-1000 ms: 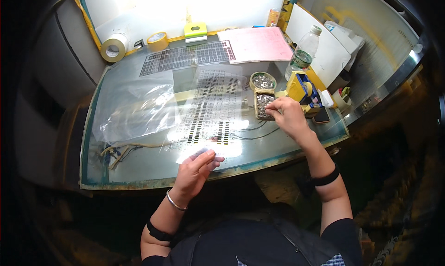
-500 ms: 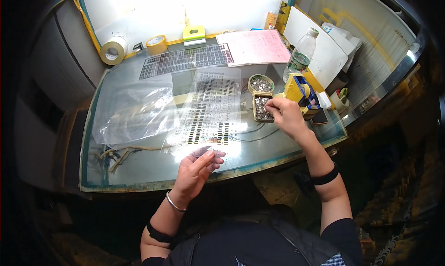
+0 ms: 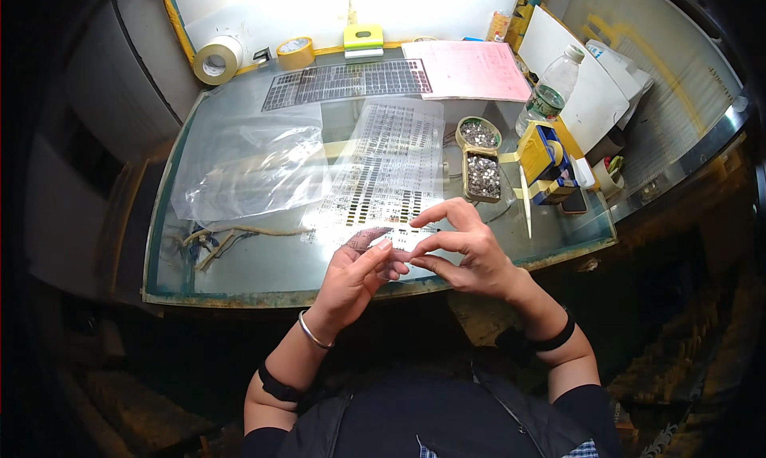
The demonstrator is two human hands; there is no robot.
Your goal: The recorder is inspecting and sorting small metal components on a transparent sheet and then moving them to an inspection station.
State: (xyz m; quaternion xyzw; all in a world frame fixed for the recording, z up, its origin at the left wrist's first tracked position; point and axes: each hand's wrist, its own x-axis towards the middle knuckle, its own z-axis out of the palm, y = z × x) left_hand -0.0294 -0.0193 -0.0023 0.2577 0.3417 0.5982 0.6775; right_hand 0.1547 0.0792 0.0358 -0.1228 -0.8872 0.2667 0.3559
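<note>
1. Table (image 3: 263, 274): a glass-topped work surface with teal edging, lying beneath all items below.
2. Clear plastic bag (image 3: 251, 171): flat and wrinkled, on the left side.
3. Printed transparent sheet (image 3: 383, 155): near the middle, just right of the bag.
4. Dark gridded sheet (image 3: 347, 83): behind these, next to a pink paper (image 3: 467, 69).
5. Left hand (image 3: 355, 278): thumb and fingers pinch a small film piece, above the front edge.
6. Right hand (image 3: 475, 254): thumb and forefinger drawn close together at the film's right end, another finger arched apart; whether anything is pinched cannot be told.
7. Rectangular tray (image 3: 482, 199): beyond the right hand, filled with small metallic pieces (image 3: 483, 175).
8. Film piece (image 3: 371, 235): clear, dark-printed, raised between both hands.
</note>
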